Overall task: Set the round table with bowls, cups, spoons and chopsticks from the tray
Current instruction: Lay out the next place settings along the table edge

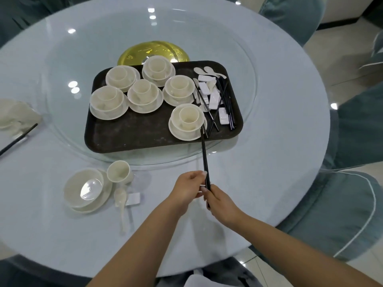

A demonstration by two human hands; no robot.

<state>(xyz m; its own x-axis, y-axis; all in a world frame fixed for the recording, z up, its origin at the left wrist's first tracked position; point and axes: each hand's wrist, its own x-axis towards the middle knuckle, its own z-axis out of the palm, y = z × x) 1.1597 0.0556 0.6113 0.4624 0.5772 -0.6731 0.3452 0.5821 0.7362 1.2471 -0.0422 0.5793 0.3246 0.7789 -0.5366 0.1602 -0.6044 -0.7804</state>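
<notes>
Both hands (204, 188) pinching black chopsticks (205, 158) near the tray (128, 137).
Risk: far tips knocking the nearest cup-and-bowl stack (187, 121) if swung carelessly.

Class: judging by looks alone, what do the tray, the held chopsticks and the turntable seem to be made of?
Tray: probably plastic, dark brown, matte, scuffed and speckled.
Chopsticks: black, smooth; plastic or lacquered wood, cannot tell which.
Turntable: glass, clear and glossy; the tablecloth shows through it and lamp reflections sit on it.
</notes>
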